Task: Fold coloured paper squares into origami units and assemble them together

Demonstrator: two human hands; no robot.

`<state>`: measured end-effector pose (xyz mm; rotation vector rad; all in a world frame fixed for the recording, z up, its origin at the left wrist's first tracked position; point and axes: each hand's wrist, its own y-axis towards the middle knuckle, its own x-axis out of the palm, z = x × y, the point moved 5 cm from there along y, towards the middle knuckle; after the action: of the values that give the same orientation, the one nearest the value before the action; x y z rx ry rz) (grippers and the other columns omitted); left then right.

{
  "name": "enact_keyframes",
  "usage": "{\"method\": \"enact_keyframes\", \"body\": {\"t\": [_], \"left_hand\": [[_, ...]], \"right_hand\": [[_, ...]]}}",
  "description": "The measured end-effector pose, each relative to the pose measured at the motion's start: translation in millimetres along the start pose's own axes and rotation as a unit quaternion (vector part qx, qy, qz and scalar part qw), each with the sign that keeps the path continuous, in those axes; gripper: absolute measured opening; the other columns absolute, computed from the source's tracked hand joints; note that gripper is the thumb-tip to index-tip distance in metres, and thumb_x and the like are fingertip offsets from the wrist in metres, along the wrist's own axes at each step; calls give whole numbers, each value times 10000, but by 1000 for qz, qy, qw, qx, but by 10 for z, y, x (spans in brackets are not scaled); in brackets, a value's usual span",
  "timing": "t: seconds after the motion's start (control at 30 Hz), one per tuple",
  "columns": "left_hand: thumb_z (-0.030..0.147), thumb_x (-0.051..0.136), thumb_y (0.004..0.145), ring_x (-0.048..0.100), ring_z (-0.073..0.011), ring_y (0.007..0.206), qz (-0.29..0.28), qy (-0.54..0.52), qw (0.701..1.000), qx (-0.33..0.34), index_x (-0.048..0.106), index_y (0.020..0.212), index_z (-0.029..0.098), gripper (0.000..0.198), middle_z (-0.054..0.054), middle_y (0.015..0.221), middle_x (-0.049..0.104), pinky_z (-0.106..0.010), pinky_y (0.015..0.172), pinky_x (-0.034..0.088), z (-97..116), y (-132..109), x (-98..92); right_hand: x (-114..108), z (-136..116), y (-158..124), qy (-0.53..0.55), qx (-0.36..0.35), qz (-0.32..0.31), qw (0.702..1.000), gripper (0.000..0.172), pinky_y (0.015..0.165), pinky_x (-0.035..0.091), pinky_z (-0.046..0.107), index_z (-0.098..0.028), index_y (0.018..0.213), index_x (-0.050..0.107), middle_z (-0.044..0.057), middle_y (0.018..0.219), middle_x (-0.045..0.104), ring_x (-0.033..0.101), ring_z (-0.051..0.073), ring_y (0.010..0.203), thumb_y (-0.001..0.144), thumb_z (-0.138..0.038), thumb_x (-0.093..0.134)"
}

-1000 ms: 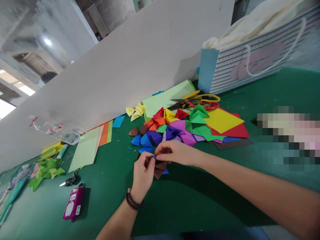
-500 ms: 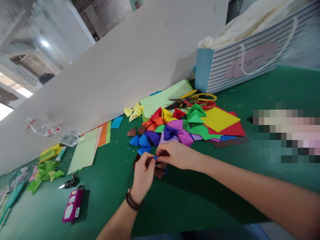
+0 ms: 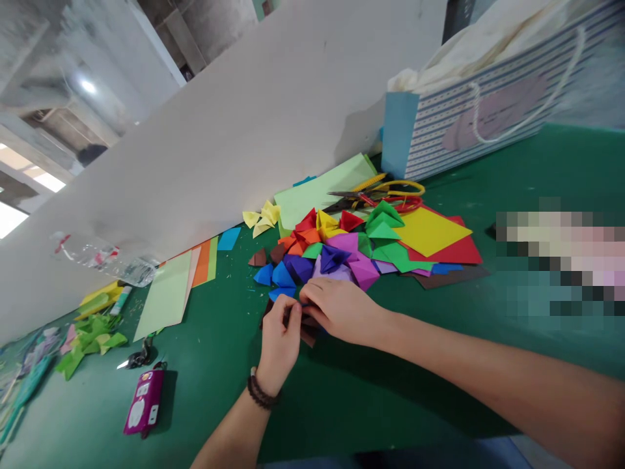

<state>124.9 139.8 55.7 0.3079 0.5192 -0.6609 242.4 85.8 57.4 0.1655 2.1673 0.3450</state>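
My left hand [image 3: 280,333], with a dark beaded bracelet on its wrist, has thumb and fingers pinched at the near edge of a pile of folded paper. Against it from the right presses my right hand [image 3: 344,311], its fingers curled and closed too. Between the fingertips sits a small piece of blue paper [image 3: 304,304], mostly covered. Brown folded paper [image 3: 308,335] lies just under the hands. Beyond them are blue folded pieces [image 3: 282,275], a dark purple one [image 3: 334,258], pink ones [image 3: 364,270], orange ones [image 3: 295,243] and green ones [image 3: 383,221].
Scissors [image 3: 403,189] lie behind the pile, near yellow paper [image 3: 432,231]. A striped paper bag [image 3: 488,107] stands at back right. Leftward are pale green sheets [image 3: 163,293], a plastic bottle [image 3: 107,259], small dark snips [image 3: 140,355] and a purple packet [image 3: 144,402].
My right hand has shifted slightly and its fingers curl further over the blue paper, which shows less now. My left hand stays almost in place, still pinching.
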Motion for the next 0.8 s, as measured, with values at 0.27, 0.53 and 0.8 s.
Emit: {"method": "enact_keyframes", "body": {"t": [0.27,0.53,0.8], "left_hand": [[292,452,924,507,-119,677,21,17,999,30,522,757,180,213,11,711,533,-223,644,405,-19,16,-22],[306,449,930,482,-114,667,51,35,998,32,514,779,184,204,19,713,499,-220,646,385,-23,38,-82],[310,466,917,508,-116,673,42,36,998,17,544,781,182,202,10,723,539,-220,642,398,-5,39,-86]], "right_hand": [[-25,49,25,79,16,8,997,79,685,394,292,-151,875,596,68,852,643,577,184,781,873,-186,525],[-100,161,76,210,78,-16,974,258,597,376,252,-191,774,643,22,751,681,592,146,677,907,-259,433],[-138,129,68,170,49,-18,984,245,540,314,241,-182,684,608,0,629,618,515,115,571,876,-267,480]]}}
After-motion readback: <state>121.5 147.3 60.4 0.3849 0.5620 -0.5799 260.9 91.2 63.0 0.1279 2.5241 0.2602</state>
